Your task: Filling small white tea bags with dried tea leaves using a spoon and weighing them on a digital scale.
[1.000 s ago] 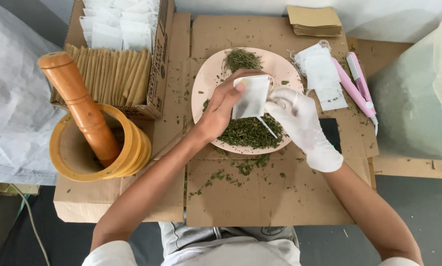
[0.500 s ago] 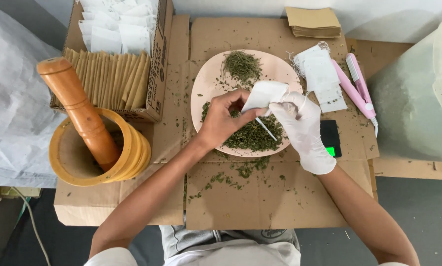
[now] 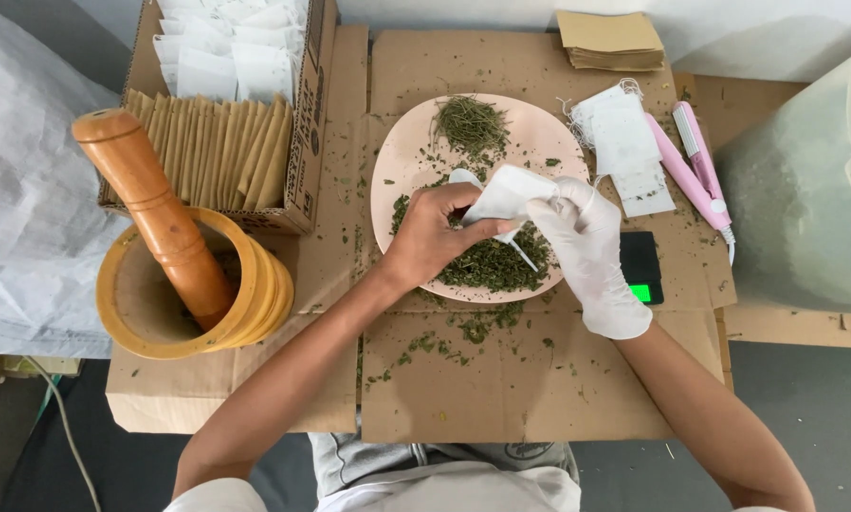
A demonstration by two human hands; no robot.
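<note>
My bare left hand (image 3: pixel 432 235) and my white-gloved right hand (image 3: pixel 586 248) together hold a small white filter bag (image 3: pixel 506 194) over a pale pink plate (image 3: pixel 402 161). Both hands pinch the bag, the left from the left side, the right at its upper right corner. A thin white stick (image 3: pixel 527 256) pokes down from under the bag toward a heap of chopped green dried herb (image 3: pixel 496 265) on the plate's near side. A smaller clump of stringy herb (image 3: pixel 471 123) lies at the plate's far side.
A wooden mortar (image 3: pixel 193 294) with a pestle (image 3: pixel 155 213) stands at left. Behind it a cardboard box (image 3: pixel 302 142) holds brown envelopes and white bags. Right of the plate lie white bags (image 3: pixel 624 142), a pink sealer tool (image 3: pixel 691 171), a small scale (image 3: pixel 641 268) and brown envelopes (image 3: pixel 610 38).
The bag has been lowered and turned from upright above the herb heap to a tilted, flatter position; both hands shifted slightly with it.
</note>
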